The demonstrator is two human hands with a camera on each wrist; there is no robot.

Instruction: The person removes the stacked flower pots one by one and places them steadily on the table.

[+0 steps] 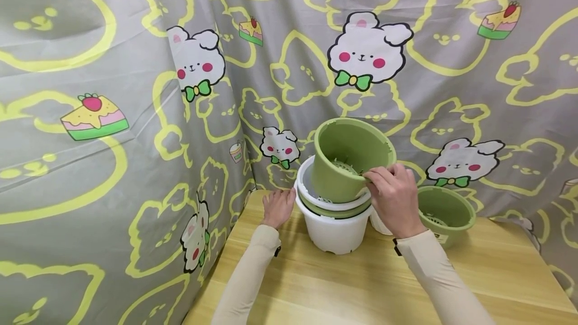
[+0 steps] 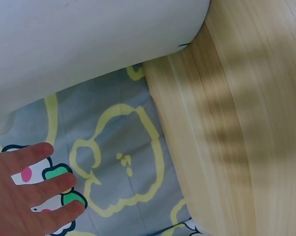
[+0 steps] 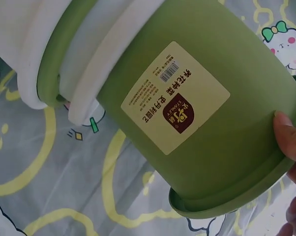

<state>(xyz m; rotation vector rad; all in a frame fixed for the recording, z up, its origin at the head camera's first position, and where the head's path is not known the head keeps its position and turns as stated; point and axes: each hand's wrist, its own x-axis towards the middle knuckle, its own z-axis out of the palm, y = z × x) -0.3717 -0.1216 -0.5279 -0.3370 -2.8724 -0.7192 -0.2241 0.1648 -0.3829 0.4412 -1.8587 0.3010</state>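
Observation:
A green flowerpot (image 1: pixel 334 177) tilts over the top of a stack of nested pots, its lower end inside the upper white pot (image 1: pixel 304 184). My right hand (image 1: pixel 395 197) pinches its rim between thumb and fingers. In the right wrist view the thumb lies on the outside of the green flowerpot (image 3: pixel 226 98), which bears a cream label (image 3: pixel 175 98). Below, another green rim shows between the upper white pot and the bottom white pot (image 1: pixel 336 232). My left hand (image 1: pixel 277 208) is at the stack's left side, its fingers (image 2: pixel 49 189) extended and spread in the left wrist view.
Another green pot (image 1: pixel 444 209) stands to the right, partly behind the right forearm. A white object (image 1: pixel 380 222) is mostly hidden behind the right hand. The wooden table (image 1: pixel 325 290) meets a patterned cloth curtain (image 1: pixel 298 109) at the back and left.

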